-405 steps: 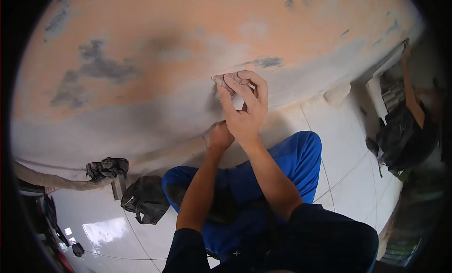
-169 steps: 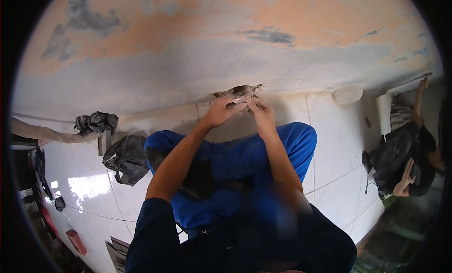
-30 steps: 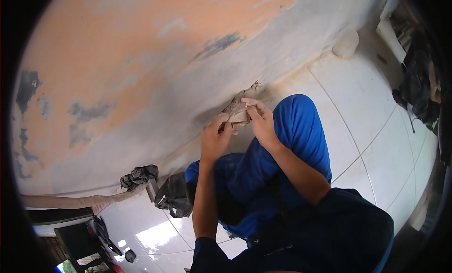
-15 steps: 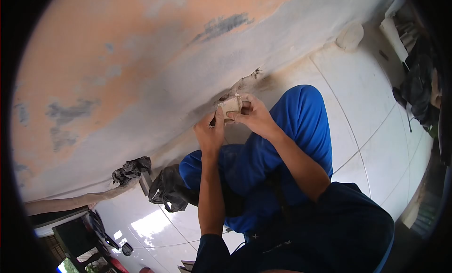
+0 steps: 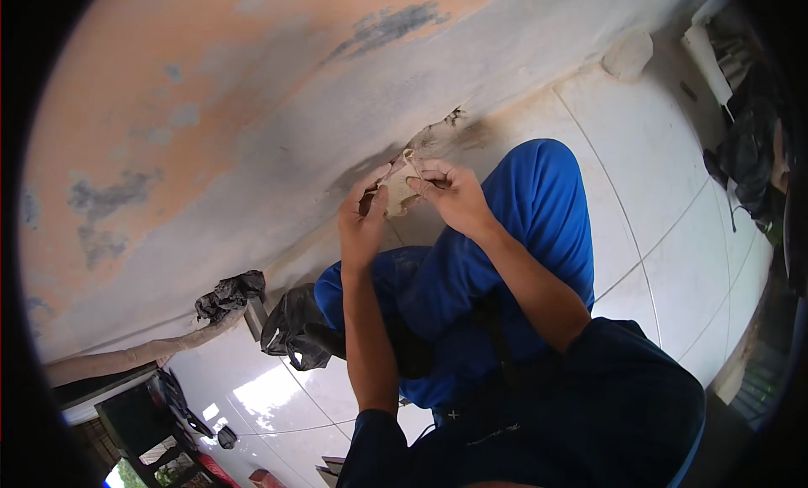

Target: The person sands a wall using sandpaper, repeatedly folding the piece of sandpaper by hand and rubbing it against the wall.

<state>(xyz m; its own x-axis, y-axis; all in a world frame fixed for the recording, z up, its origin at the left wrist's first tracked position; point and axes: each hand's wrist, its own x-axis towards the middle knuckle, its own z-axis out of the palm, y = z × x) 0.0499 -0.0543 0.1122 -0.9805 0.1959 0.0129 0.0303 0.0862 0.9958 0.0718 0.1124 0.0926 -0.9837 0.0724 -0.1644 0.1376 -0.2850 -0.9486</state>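
Between my two hands is a small, pale, worn sheet [image 5: 394,195], perhaps sandpaper, with a curled upper edge. My left hand [image 5: 364,214] pinches its left side, thumb on the near face. My right hand [image 5: 450,193] grips the right side with thumb and fingers. Both hands are in front of the foot of a wall [image 5: 278,151] with peeling orange and grey-white paint. Just beyond them, a rough broken hole [image 5: 438,130] runs along the wall's base. My crossed legs in blue trousers lie below the hands.
A black plastic bag [image 5: 295,326] lies left of my knee, near a crumpled black bag [image 5: 229,294] on a ledge. White floor tiles [image 5: 614,193] extend right, towards a round pale lump [image 5: 628,55] at the wall. Dark fabric [image 5: 745,151] is at the far right.
Earlier a hand pressed a piece against the wall; now both hands hold the sheet away from it. Since half a second ago the sheet has tilted and its top edge has curled.
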